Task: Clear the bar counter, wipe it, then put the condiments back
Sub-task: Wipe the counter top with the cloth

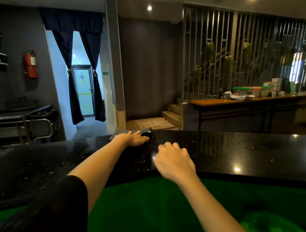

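The black speckled bar counter (240,153) runs across the view and bends at a corner ahead of me; no condiments show on it. My left hand (133,139) reaches to that far corner and lies flat, palm down, on a dark cloth (146,134) that is hard to tell from the dark stone. Its fingers point right, along the counter's far edge. My right hand (174,162) rests on the counter nearer to me, apart from the left hand. Its fingers are curled under with the knuckles up, and nothing shows in it.
A green surface (157,203) lies below the counter's near edge. A steel trolley (22,119) stands at the left behind the counter. At the back right, a long wooden table (236,103) carries several containers and boxes. A curtained doorway (82,88) and stairs (171,114) lie beyond.
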